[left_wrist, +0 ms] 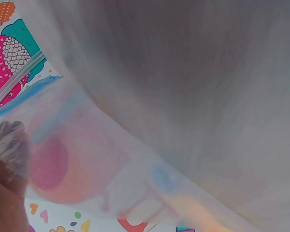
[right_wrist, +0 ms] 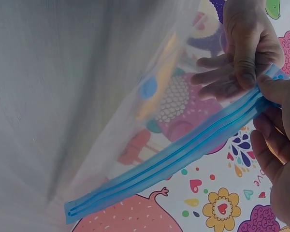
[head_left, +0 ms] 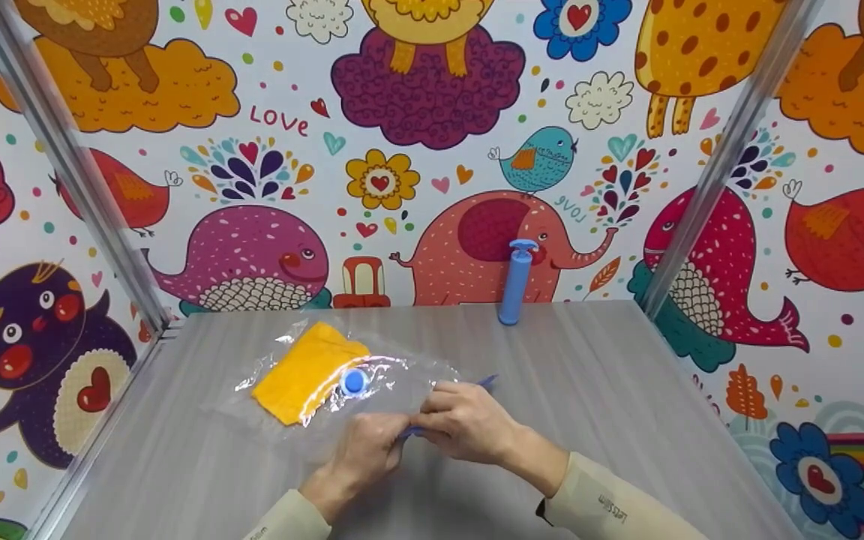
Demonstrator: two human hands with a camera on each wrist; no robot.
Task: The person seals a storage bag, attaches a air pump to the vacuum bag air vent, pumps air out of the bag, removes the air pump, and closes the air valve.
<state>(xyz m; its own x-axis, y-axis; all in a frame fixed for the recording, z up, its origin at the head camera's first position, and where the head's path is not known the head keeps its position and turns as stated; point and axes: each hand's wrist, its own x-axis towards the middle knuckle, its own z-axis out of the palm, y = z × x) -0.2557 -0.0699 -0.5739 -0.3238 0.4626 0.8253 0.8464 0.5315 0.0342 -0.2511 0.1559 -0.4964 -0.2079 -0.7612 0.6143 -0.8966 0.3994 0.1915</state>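
A clear plastic zip bag [head_left: 394,375] with a blue zip strip [right_wrist: 169,157] lies across the tabletop. Inside it is a folded yellow cloth [head_left: 308,375], and a round blue valve [head_left: 355,382] sits on the film beside the cloth. My right hand [head_left: 466,421] pinches the strip between thumb and fingers near one end. Close against it, my left hand [head_left: 368,448] holds the bag's edge at the strip's near end; in the right wrist view its thumb is in front and its fingers reach behind the film. Plastic covers much of the left wrist view.
A blue hand pump [head_left: 516,285] stands upright at the table's back edge. The grey wood-grain table [head_left: 177,450] is bounded by walls printed with cartoon animals. Metal posts [head_left: 87,180] rise at the back corners.
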